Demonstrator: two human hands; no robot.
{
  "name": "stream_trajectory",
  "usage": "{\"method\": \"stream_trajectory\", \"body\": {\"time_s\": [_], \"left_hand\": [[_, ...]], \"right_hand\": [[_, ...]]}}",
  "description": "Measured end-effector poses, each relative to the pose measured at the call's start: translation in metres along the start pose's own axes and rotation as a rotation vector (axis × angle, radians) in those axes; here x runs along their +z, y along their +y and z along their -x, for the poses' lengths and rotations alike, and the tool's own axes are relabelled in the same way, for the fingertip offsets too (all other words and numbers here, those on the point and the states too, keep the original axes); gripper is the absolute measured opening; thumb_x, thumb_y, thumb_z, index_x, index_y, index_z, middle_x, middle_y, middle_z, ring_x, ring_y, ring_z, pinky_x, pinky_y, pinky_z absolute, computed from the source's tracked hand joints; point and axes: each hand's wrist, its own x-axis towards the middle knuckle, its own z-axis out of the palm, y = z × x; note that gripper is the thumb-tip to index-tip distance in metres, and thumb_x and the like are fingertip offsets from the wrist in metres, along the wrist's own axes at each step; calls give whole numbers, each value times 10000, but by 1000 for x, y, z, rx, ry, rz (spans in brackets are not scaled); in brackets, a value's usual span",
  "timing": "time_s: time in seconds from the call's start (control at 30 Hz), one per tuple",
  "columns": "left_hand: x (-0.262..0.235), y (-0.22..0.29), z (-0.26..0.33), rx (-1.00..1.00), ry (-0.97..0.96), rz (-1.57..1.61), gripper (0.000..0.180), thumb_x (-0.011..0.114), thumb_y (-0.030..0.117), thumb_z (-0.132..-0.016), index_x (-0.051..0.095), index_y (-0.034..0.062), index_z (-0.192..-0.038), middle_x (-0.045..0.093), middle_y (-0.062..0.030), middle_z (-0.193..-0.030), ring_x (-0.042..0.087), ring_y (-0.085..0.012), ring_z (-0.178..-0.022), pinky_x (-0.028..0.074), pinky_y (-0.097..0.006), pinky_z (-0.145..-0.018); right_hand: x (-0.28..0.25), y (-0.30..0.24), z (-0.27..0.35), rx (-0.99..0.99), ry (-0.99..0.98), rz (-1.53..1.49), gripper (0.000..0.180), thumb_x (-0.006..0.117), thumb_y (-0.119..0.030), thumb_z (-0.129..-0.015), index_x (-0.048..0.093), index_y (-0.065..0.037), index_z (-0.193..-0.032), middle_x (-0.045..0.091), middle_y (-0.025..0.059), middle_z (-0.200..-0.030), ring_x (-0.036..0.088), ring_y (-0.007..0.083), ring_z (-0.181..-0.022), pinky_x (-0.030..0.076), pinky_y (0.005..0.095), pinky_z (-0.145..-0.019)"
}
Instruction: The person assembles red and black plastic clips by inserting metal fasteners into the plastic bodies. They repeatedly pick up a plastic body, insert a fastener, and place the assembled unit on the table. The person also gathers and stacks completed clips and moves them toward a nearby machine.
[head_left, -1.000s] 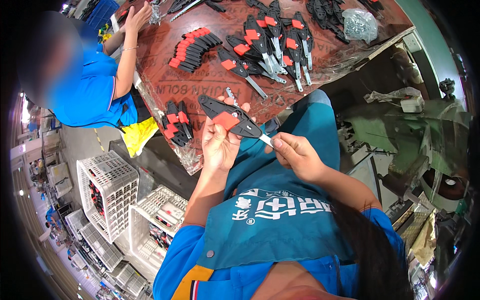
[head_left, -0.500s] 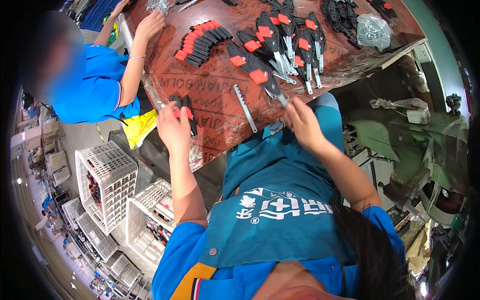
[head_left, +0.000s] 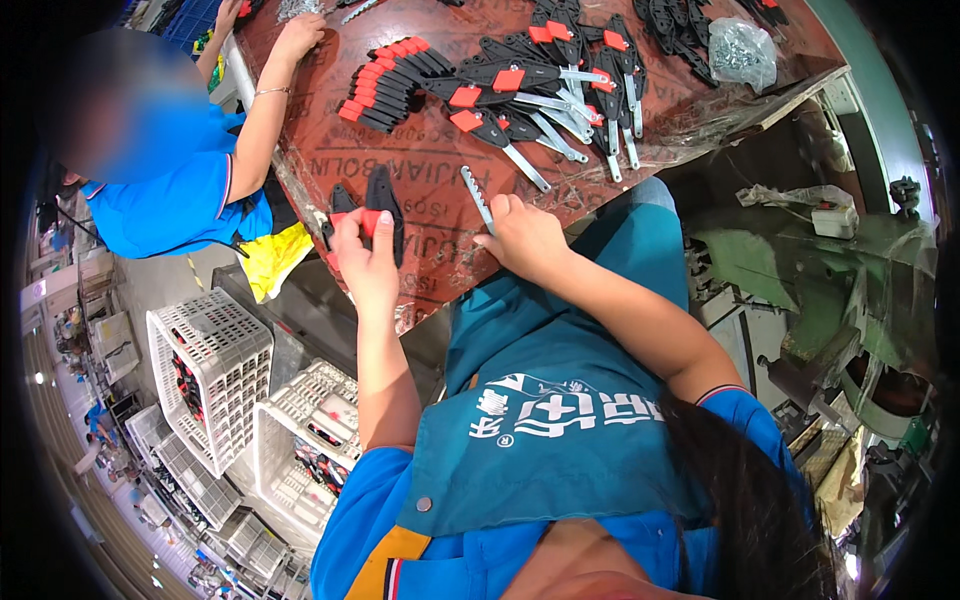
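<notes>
Head view. At centre left of the frame, grips a black-and-red part (head_left: 383, 188) with the left hand (head_left: 370, 265), thumb and fingers narrowed on the red section. Just left of it, near the table edge, shows a second black-and-red part (head_left: 339, 200), partly covered by the fingers; cannot tell whether also grasped.

At the centre, grips the lower end of a serrated metal strip (head_left: 476, 197) with the right hand (head_left: 525, 235), fingers curled inward; cannot tell whether lifted or resting on the red-brown table (head_left: 430, 235).

Judged stage: early for the pieces in hand. Holds part and strip apart, not joined. At upper centre, shows a heap of tabbed assemblies (head_left: 510, 79) with metal strips projecting; appears further along. Left of the heap, shows a row of black-and-red pieces (head_left: 375, 90) laid side by side, no strips seen projecting; appears left to do.

At upper right, shows dark bodies (head_left: 682, 30) and a clear bag of small metal parts (head_left: 743, 55). At upper left, shows a co-worker's hand (head_left: 298, 38) beside loose metal bits (head_left: 297, 8). At lower left, shows white crates (head_left: 237, 385) containing black-and-red items.
</notes>
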Motion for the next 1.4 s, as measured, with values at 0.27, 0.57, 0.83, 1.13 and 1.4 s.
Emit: {"method": "stream_trajectory", "body": {"time_s": [0.27,0.57,0.83,1.13,1.4], "left_hand": [[-2,41,15,-551,-425,1600,382,504,225,-997,449,92,-1350,513,-252,-1370,646,-371,-1033,511,-529,-955],[2,33,16,-681,-351,2015,486,524,240,-1005,388,29,-1421,474,-188,-1422,521,-369,-1254,346,-609,-1125],[8,33,17,-659,-350,2324,533,604,173,-951,397,32,-1422,491,-125,-1406,463,-340,-1318,335,-606,-1141],[5,63,33,-395,-466,1850,570,637,229,-934,391,78,-1425,511,-90,-1386,487,-305,-1313,380,-613,-1112],[18,69,52,-399,-491,1841,553,602,222,-958,363,85,-1438,508,-77,-1401,491,-315,-1317,396,-652,-1082]], "right_hand": [[-14,8,-6,2,-309,197,197,598,-191,-786,612,1,-831,677,184,-696,701,346,-659,560,445,-586],[-72,8,37,25,-444,-769,179,515,-197,-960,565,-27,-931,578,74,-664,566,174,-590,439,326,-546],[-105,-22,70,125,-633,-1375,325,408,-285,-1078,544,-28,-934,415,-16,-631,375,78,-568,333,253,-528],[-105,-23,63,133,-589,-1402,331,426,-285,-1074,552,-23,-916,402,-23,-617,362,67,-555,309,245,-514],[-99,-17,57,161,-554,-1339,343,444,-305,-1068,569,-27,-911,384,-42,-619,338,45,-565,278,222,-516]]}}
